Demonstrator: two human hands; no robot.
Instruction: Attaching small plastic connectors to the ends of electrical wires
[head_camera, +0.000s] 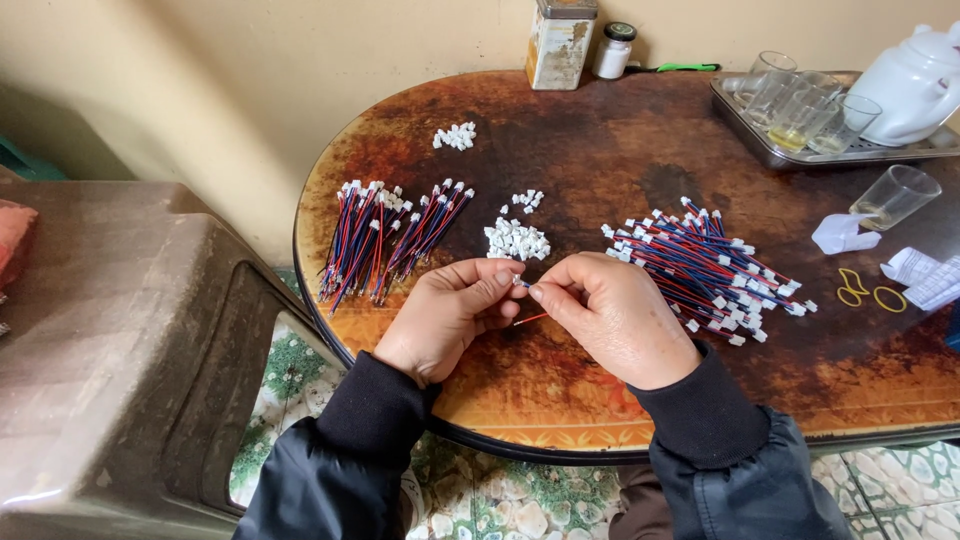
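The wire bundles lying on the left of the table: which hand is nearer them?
Left. The left hand sits just right of the wire bundles, apart from them. The right hand lies farther right, beside the loose connector wires.

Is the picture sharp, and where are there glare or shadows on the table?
Head view: soft, even light and sharp focus; a pale sheen lies on the far table; the left hand and right hand cast faint shadows; the thin wire between them is slightly soft.
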